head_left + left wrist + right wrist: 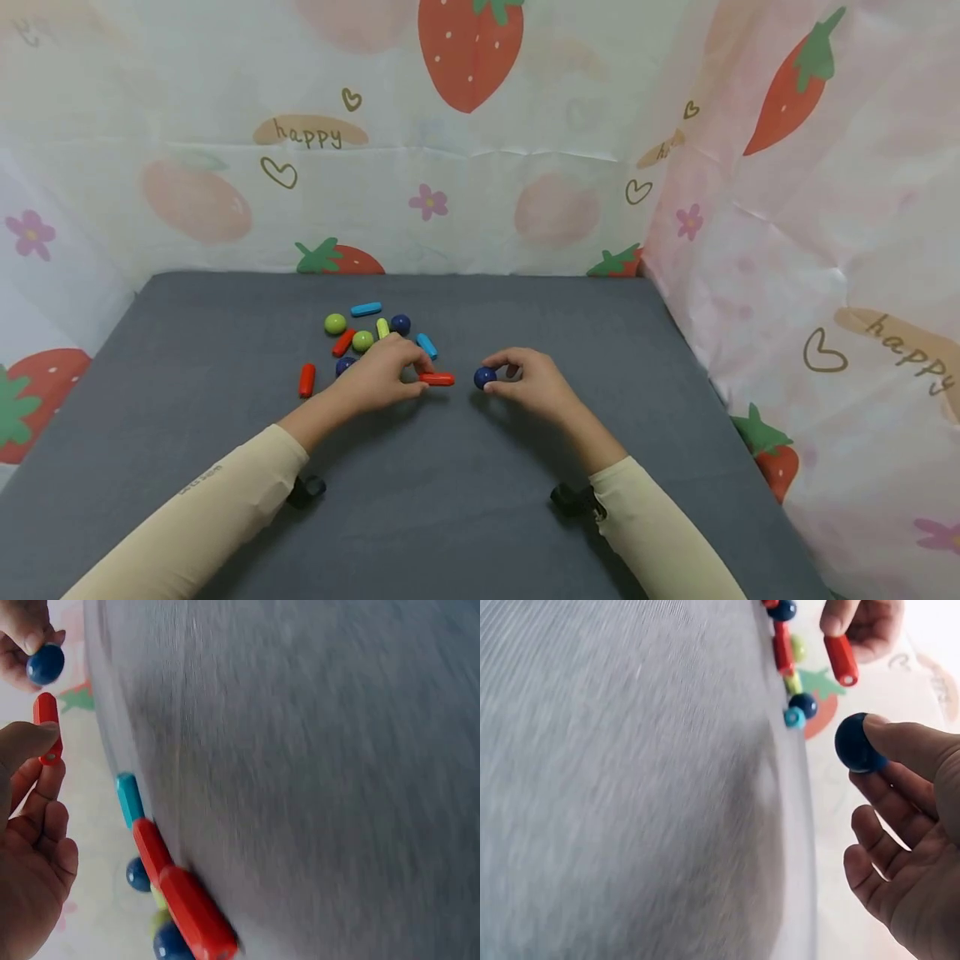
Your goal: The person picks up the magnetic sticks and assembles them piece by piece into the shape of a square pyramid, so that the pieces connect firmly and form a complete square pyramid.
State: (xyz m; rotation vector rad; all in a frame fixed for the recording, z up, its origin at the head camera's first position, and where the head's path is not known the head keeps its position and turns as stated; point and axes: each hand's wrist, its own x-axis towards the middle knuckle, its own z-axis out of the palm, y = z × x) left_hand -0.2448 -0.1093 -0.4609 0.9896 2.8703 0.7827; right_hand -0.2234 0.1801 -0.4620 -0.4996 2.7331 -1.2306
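Note:
Between thumb and fingers, my left hand (384, 372) pinches a short red rod (438, 379), which points toward the right. My right hand (534, 385) pinches a dark blue ball (485, 378) by its side. A small gap separates the rod's free end from the ball. In the left wrist view the red rod (46, 712) stands below the ball (45, 664). The right wrist view shows a small round mark on the end of the red rod (843, 661), above the blue ball (857, 742).
Behind and left of my left hand lie red rods (307, 380), blue rods (366, 309), a yellow-green rod (383, 327), green balls (335, 324) and dark blue balls (401, 324). A grey cloth (450, 517) covers the table. Printed curtains (480, 208) hang around it.

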